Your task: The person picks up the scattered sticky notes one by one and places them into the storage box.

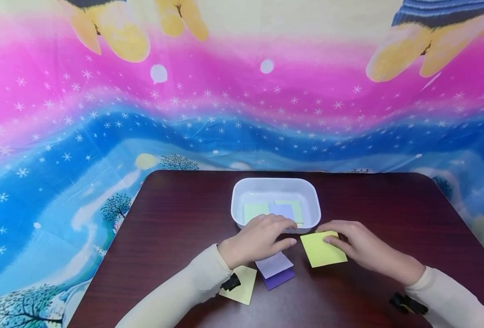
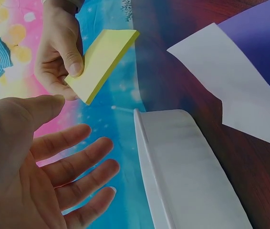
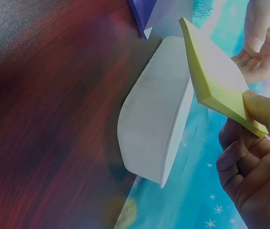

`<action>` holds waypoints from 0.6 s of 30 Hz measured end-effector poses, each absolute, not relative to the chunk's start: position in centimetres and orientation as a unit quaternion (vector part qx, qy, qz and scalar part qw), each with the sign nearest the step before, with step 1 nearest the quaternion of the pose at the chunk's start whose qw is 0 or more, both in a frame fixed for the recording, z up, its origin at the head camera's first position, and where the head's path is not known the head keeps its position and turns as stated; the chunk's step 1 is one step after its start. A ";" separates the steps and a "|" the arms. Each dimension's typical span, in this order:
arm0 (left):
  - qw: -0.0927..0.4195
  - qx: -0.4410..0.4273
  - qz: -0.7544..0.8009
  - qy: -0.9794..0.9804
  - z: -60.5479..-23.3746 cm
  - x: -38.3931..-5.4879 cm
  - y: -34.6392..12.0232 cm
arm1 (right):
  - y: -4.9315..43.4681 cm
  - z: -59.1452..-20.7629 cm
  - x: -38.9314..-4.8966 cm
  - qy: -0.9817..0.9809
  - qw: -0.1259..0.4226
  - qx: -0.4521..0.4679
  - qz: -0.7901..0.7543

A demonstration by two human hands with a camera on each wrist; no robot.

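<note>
My right hand [image 1: 362, 243] pinches a yellow sticky note pad [image 1: 323, 249] by its edge, thumb on top, just right of the white plastic tub [image 1: 235, 200]. In the right wrist view the yellow pad [image 3: 216, 76] shows its thickness. My left hand [image 1: 262, 237] hovers over the tub's near rim, and in the left wrist view its fingers [image 2: 85, 169] are spread and hold nothing. Below it lie a pale lilac sheet [image 1: 275, 265] and a purple pad [image 1: 280, 279]. A pale yellow pad [image 1: 243, 284] is partly hidden under the left wrist.
Inside the tub lie a pale green note [image 1: 255, 210], a lavender note [image 1: 282, 211] and another greenish one [image 1: 298, 209] partly under it. The dark wooden table [image 1: 176, 214] ends at a colourful snowflake-patterned cloth [image 1: 242, 105] behind.
</note>
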State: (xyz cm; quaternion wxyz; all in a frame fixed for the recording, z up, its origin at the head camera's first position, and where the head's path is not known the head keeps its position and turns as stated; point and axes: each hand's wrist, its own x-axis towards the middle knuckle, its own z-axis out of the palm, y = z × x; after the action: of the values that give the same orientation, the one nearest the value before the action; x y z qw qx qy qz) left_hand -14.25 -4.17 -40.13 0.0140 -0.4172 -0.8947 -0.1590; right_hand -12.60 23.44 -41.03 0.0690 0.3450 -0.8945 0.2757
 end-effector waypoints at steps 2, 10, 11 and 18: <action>0.014 -0.416 -0.162 -0.895 -40.0 -14.3 -4.2 | 23.4 -40.9 -12.7 -0.894 0.069 0.345 0.277; 0.009 -0.407 -0.167 -0.898 -39.7 -14.5 -4.4 | 23.4 -40.6 -13.1 -0.897 0.062 0.332 0.286; 0.008 -0.407 -0.167 -0.898 -39.7 -14.5 -4.4 | 23.4 -40.6 -13.2 -0.897 0.061 0.330 0.288; 0.003 -0.403 -0.170 -0.899 -39.6 -14.7 -4.4 | 23.5 -40.4 -13.5 -0.901 0.052 0.317 0.290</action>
State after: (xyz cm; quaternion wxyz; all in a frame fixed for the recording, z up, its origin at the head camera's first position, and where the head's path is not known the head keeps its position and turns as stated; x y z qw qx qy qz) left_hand -14.70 -4.42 -39.63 0.0029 -0.4026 -0.8993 -0.1705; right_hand -13.49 23.45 -40.44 0.0519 0.3170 -0.9014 0.2904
